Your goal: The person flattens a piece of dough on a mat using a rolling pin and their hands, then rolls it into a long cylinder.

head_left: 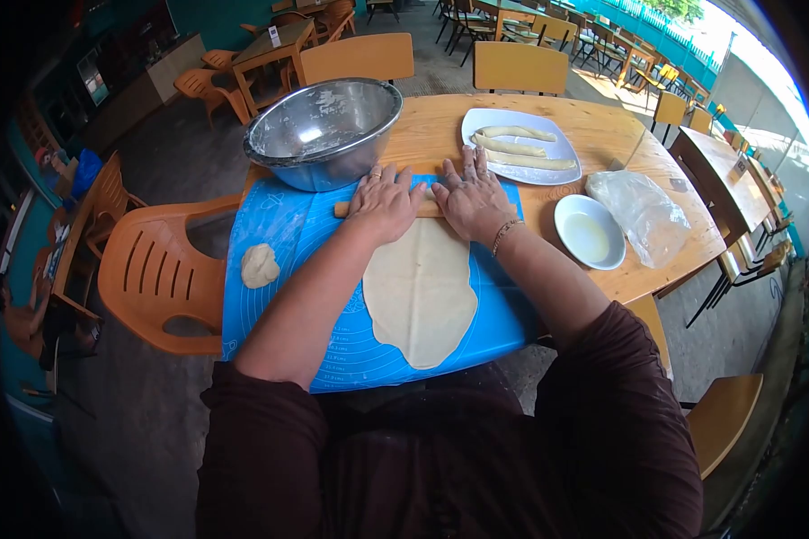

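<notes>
A wooden rolling pin (342, 209) lies across the far end of a flat, long sheet of dough (420, 296) on a blue mat (333, 359). My left hand (385, 205) rests flat on the pin's left part, fingers stretched forward. On the right part lies my right hand (473, 199), its floury fingers spread and pointing away from me. A small lump of dough (260, 267) sits at the mat's left side. Just beyond my left hand stands a large metal bowl (319, 166) with flour smears inside.
Rolled dough strips lie on a white plate (566, 175) at the back right. Nearer are a small white bowl (591, 235) with liquid and a clear plastic bag (643, 216). An orange chair (157, 269) stands left; a person (27, 310) is at the far left.
</notes>
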`<act>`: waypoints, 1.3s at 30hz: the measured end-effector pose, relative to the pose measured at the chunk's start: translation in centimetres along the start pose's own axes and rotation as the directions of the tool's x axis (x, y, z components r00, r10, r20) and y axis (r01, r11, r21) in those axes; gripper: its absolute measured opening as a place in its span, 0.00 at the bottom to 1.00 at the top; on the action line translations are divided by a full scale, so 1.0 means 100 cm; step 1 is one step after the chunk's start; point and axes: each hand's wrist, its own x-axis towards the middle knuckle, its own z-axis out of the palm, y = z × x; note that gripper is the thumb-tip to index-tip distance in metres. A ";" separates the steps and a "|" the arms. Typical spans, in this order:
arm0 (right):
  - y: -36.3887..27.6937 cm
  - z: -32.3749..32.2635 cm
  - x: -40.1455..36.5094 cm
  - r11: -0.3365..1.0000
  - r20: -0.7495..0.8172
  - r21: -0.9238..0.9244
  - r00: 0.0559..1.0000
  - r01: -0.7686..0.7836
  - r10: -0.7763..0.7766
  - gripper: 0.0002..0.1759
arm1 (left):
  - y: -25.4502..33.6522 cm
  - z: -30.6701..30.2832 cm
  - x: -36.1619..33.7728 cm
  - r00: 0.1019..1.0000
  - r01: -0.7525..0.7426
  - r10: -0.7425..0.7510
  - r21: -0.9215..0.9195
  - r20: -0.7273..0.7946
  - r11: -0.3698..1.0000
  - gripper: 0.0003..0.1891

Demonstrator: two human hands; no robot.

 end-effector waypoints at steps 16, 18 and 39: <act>-0.043 -0.062 -0.170 0.930 -0.048 0.187 0.948 0.317 -0.314 0.43 | 0.012 -0.030 -0.161 0.918 -0.397 0.397 0.005 0.010 0.918 0.41; -0.039 -0.055 -0.143 0.961 -0.018 0.126 0.969 0.246 -0.246 0.43 | 0.012 -0.025 -0.139 0.925 -0.379 0.380 0.055 0.005 0.924 0.41; -0.043 -0.063 -0.178 0.926 -0.084 0.235 0.955 0.296 -0.284 0.38 | 0.012 -0.028 -0.167 0.913 -0.405 0.403 -0.038 -0.060 0.913 0.32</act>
